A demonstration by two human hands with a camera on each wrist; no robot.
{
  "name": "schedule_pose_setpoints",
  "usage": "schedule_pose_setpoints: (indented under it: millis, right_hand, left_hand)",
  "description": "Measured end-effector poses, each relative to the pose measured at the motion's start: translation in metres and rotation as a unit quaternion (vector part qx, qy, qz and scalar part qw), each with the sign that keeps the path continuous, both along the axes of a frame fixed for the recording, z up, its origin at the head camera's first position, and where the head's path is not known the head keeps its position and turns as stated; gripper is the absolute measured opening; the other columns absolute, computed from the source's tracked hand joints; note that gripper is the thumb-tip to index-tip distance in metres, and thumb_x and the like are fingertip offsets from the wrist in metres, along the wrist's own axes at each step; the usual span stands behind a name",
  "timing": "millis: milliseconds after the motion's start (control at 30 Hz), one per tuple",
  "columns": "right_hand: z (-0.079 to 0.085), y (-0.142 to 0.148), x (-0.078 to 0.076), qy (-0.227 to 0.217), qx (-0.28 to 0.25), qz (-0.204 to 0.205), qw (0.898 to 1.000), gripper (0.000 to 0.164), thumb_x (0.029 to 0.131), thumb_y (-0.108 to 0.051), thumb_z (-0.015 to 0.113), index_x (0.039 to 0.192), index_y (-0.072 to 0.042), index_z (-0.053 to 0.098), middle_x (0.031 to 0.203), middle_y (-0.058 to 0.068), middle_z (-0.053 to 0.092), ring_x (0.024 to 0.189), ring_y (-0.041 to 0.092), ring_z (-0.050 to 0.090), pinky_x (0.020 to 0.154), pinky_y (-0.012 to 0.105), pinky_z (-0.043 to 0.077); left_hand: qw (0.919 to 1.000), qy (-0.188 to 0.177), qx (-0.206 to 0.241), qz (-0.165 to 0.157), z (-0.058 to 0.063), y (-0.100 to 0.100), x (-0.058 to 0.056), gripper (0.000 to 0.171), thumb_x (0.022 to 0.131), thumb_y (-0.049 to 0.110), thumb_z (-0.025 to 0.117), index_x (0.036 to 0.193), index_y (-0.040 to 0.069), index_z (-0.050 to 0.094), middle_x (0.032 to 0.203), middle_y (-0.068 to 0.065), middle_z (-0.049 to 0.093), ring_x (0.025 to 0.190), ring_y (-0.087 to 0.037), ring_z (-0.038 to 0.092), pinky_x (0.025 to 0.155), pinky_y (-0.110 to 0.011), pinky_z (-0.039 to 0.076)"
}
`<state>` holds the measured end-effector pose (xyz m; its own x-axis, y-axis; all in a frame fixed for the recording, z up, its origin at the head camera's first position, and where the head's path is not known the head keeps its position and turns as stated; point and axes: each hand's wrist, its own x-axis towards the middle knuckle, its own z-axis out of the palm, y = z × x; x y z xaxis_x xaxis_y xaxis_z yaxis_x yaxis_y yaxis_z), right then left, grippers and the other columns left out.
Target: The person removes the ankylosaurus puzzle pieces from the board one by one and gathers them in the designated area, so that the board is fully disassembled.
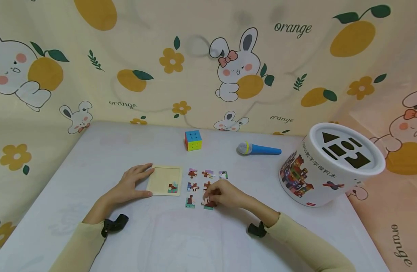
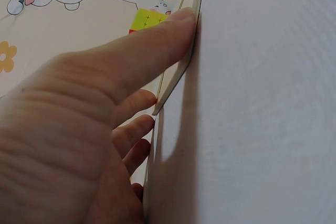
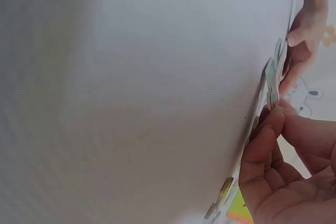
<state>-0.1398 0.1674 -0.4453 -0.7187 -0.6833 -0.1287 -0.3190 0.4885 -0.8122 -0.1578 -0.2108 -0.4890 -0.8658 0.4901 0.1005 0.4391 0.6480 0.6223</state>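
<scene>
In the head view, a shallow pale wooden puzzle tray point(image 1: 162, 177) lies on the table, with one puzzle piece point(image 1: 173, 187) in its lower right corner. My left hand point(image 1: 132, 183) steadies the tray's left side, extended thumb at the lower corner and fingers at the upper one. The left wrist view shows that thumb point(image 2: 152, 51) against the tray's edge point(image 2: 176, 74). Right of the tray, my right hand point(image 1: 225, 194) pinches a brown and green puzzle piece point(image 1: 208, 204) between thumb and fingertips. In the right wrist view that piece point(image 3: 272, 85) stands tilted up at the fingertips.
Several loose pieces point(image 1: 193, 187) lie in rows between the tray and my right hand. A cube puzzle point(image 1: 193, 141) and a blue toy microphone point(image 1: 263, 149) sit farther back. A large white bucket point(image 1: 324, 173) with a shape-hole lid stands at the right.
</scene>
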Motion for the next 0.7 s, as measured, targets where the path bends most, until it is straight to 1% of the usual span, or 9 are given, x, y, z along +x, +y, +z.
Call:
schedule_pose_setpoints:
  millis: [133, 267, 367, 533, 633, 700]
  right_hand:
    - [0.0, 0.0, 0.0, 0.004, 0.005, -0.003, 1.0, 0.017, 0.091, 0.01, 0.062, 0.097, 0.001, 0.075, 0.089, 0.005, 0.072, 0.066, 0.007, 0.055, 0.062, 0.021, 0.049]
    - [0.001, 0.0, -0.001, 0.014, 0.005, -0.025, 1.0, 0.014, 0.091, 0.006, 0.065, 0.097, -0.001, 0.075, 0.091, 0.006, 0.071, 0.071, 0.008, 0.056, 0.064, 0.022, 0.048]
    - [0.003, 0.0, -0.002, 0.03, 0.001, -0.036, 0.999, 0.014, 0.09, 0.006, 0.065, 0.096, -0.001, 0.075, 0.093, 0.006, 0.07, 0.073, 0.01, 0.055, 0.065, 0.023, 0.048]
    - [0.007, -0.005, -0.005, 0.053, 0.001, -0.03, 0.998, 0.015, 0.09, 0.006, 0.064, 0.097, -0.001, 0.074, 0.095, 0.004, 0.071, 0.075, 0.011, 0.055, 0.068, 0.023, 0.048]
    - [0.009, -0.014, -0.008, 0.058, 0.01, -0.022, 0.998, 0.014, 0.091, 0.004, 0.065, 0.102, -0.001, 0.073, 0.097, 0.003, 0.07, 0.078, 0.012, 0.055, 0.069, 0.022, 0.049]
    - [0.011, -0.023, -0.01, 0.062, 0.016, -0.013, 0.998, 0.016, 0.091, 0.003, 0.066, 0.106, 0.0, 0.072, 0.099, 0.005, 0.069, 0.08, 0.014, 0.056, 0.07, 0.022, 0.049]
  left_hand:
    - [1.0, -0.001, 0.002, 0.0, 0.0, 0.0, 0.0, 0.087, 0.08, 0.039, 0.081, 0.148, -0.001, 0.045, 0.159, -0.02, 0.03, 0.143, -0.046, 0.018, 0.109, -0.07, 0.011]
    - [1.0, 0.004, 0.007, -0.004, 0.0, 0.0, -0.001, 0.086, 0.08, 0.038, 0.081, 0.147, -0.001, 0.045, 0.158, -0.02, 0.03, 0.143, -0.046, 0.018, 0.109, -0.07, 0.011]
    - [0.9999, 0.009, 0.009, -0.004, -0.001, 0.0, -0.001, 0.086, 0.079, 0.038, 0.082, 0.147, -0.001, 0.045, 0.158, -0.021, 0.031, 0.142, -0.047, 0.019, 0.109, -0.07, 0.011]
    - [0.9999, 0.008, 0.006, -0.004, -0.001, 0.0, -0.001, 0.087, 0.079, 0.04, 0.082, 0.147, -0.001, 0.046, 0.158, -0.021, 0.031, 0.142, -0.046, 0.02, 0.109, -0.069, 0.011]
    - [1.0, 0.006, 0.003, -0.006, -0.001, -0.001, -0.002, 0.087, 0.079, 0.04, 0.082, 0.147, -0.001, 0.045, 0.158, -0.021, 0.031, 0.142, -0.046, 0.019, 0.109, -0.069, 0.01]
    - [1.0, 0.007, 0.001, -0.006, -0.002, -0.001, -0.002, 0.087, 0.079, 0.039, 0.082, 0.147, -0.002, 0.045, 0.158, -0.021, 0.031, 0.142, -0.047, 0.02, 0.11, -0.069, 0.01]
